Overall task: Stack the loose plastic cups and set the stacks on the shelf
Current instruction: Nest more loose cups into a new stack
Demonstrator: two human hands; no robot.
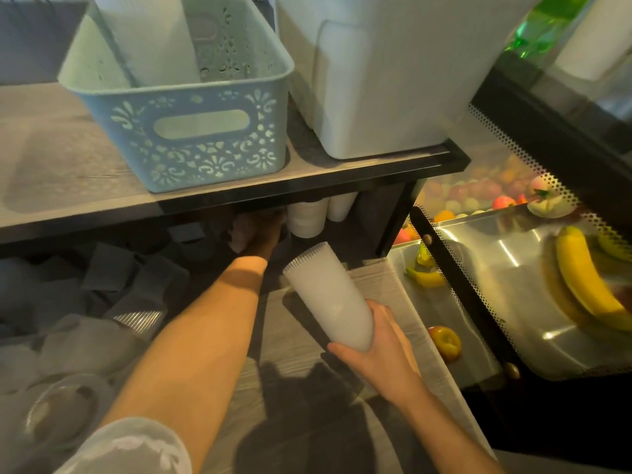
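Right hand holds cup stack, left reaches under shelf

Right hand [379,343] grips base of frosted cup stack [330,295], fingers curled round it, stack tilted rim-up toward shelf [307,172]. Left hand [265,234] is under the shelf beside a clear cup [241,230]; grip unclear in shadow. White cups [307,217] stand behind, loose cups [136,319] lie left, blue basket [191,138] on top

No readable text or labels, perhaps from blur.

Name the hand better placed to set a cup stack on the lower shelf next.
Right. The right hand already grips the frosted cup stack, tilted toward the shelf opening. The left hand is reaching deep under the shelf among dark clutter.
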